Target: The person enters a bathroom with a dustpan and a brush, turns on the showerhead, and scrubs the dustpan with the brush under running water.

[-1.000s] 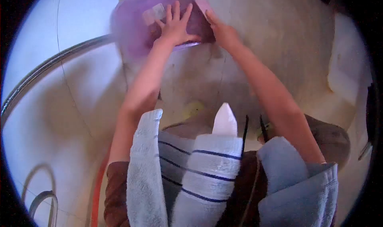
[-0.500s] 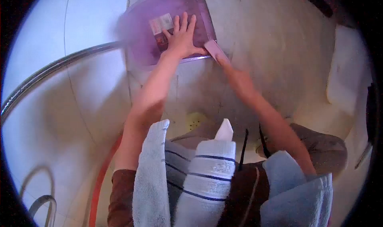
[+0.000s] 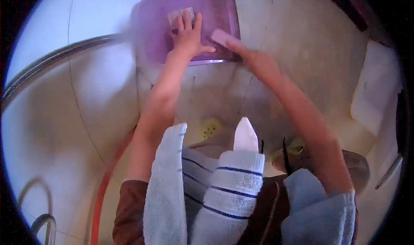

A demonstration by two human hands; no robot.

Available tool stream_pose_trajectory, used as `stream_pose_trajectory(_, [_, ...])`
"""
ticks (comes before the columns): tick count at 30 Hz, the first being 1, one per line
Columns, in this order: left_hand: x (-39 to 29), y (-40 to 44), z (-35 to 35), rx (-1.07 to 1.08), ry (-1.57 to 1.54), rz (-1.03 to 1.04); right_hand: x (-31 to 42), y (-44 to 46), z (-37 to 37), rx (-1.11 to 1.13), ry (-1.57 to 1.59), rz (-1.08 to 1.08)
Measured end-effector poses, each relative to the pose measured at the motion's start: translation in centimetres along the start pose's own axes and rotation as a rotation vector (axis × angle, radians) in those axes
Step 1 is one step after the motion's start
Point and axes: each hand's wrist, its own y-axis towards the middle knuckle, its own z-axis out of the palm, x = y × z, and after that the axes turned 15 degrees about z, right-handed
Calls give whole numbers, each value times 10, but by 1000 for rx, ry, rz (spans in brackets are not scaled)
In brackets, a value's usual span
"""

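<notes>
Evidently, in the head view, the left hand (image 3: 188,42) lay with its grip spread, released, across the purple plastic container (image 3: 151,31), which rested on the floor (image 3: 297,59); the right hand (image 3: 260,64) had its grip clenched on a pink block (image 3: 221,37) over the container's right side.

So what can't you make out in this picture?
In the head view:
Label: print too small and blurred, partly covered by the left hand.
Pink block: blurred; near end hidden by the right hand.
Purple plastic: far end cut off by the top edge.
</notes>
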Motion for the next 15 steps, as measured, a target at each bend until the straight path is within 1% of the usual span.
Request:
stream_pose_trajectory(2, [1,-8,-6,12,9,-1,18,57,-17,-86,-6,-10])
stream_pose_trajectory(4, [8,-12,-8,6,4,-13,39,70,-24,-101,22,91])
stream_pose_trajectory(5, [2,-2,-2,14,1,-16,30,75,-23,-100,42,148])
stream_pose_trajectory(7, [0,-7,5,12,12,-21,34,19,-26,14,0,133])
stream_pose_trajectory(10, [-1,2,3,27,-6,-30,29,-25,-3,77,-90,116])
stream_pose_trajectory(11, [0,0,3,47,-15,-35,30,-12,-2,55,-101,111])
stream_pose_trajectory(13, [-9,-1,1,63,-11,-23,19,43,-12,-5,-125,103])
stream_pose_trajectory(14, [-9,-1,0,63,-17,-23,21,74,-19,-117,-101,127])
stream_pose_trajectory(15, [-8,1,-3,60,-17,-32,25,81,-27,-139,-74,125])
